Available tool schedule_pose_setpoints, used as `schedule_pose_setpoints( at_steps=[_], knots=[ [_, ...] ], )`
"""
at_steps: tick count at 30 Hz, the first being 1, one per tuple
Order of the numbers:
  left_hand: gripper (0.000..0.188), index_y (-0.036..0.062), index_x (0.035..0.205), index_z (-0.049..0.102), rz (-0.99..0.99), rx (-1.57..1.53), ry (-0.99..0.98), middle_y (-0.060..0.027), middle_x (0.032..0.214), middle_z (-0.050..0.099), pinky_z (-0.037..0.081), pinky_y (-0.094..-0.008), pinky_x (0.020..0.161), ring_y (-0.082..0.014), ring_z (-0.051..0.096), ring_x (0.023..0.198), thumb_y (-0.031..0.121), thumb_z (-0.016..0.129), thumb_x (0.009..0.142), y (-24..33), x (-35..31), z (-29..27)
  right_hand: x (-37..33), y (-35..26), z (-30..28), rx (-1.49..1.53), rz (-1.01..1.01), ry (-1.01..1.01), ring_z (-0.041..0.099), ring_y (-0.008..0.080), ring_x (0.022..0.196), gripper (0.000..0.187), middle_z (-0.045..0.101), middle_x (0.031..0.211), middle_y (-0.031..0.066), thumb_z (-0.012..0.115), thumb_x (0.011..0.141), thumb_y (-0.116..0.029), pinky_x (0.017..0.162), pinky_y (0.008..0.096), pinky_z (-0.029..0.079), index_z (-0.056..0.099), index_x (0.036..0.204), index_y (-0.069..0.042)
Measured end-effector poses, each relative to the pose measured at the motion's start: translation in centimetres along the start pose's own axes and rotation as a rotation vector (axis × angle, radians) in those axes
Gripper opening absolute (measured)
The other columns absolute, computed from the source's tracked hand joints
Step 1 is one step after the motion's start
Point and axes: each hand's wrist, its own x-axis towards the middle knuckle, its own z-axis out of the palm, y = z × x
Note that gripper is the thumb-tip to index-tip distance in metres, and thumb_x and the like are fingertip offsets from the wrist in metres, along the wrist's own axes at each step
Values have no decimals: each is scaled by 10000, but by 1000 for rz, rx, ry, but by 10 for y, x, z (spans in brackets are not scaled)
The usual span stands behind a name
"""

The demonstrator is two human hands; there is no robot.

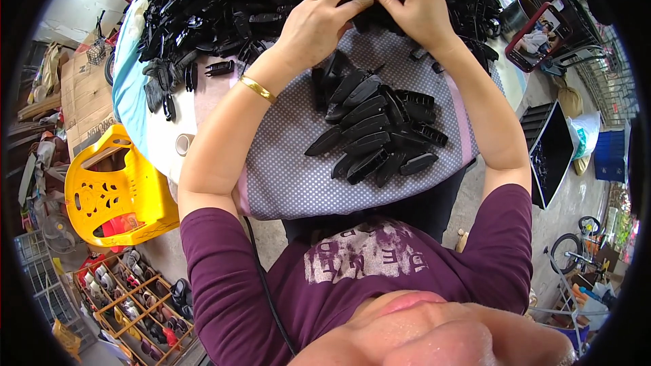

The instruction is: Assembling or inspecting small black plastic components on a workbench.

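Observation:
Black plastic pieces shaped like hair clips lie in a large heap point(224, 7) across the far side of the table. Both my hands meet at the near edge of that heap. My left hand point(325, 19), with a gold bangle point(258, 89) on its wrist, has thumb and fingers drawn together. Facing it, my right hand point(419, 10) curls thumb and fingers toward the same spot. Whatever they grip is dark and blends into the heap. Nearer to me, a smaller cluster of black clips point(369, 129) rests on the grey dotted cloth point(291, 176) between my forearms.
A few loose clips point(163, 88) and a tape roll point(184, 144) lie at the table's left. A yellow plastic chair point(112, 193) stands left, above a shoe rack point(139, 305). On the right are a phone point(539, 37) on a holder and a black bin point(546, 156).

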Motion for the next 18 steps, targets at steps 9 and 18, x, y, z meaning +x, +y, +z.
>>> schedule_pose_setpoints(
  at_steps=[9,18],
  knots=[
    [313,69,1004,605,-2,-40,-242,-42,1038,610,478,-321,820,-219,541,929,49,643,694,2,-3,-3,8,-14,-15,668,487,205,598,92,755,426,632,836,52,625,785,23,658,222,486,513,1195,-2],
    [394,-25,1115,541,-787,-1032,-138,-107,932,622,515,-252,744,-150,619,815,55,696,761,6,5,-16,-9,-35,-6,1156,613,-64,617,113,834,252,646,939,30,649,842,-138,711,220,512,619,1065,-23]
  ],
)
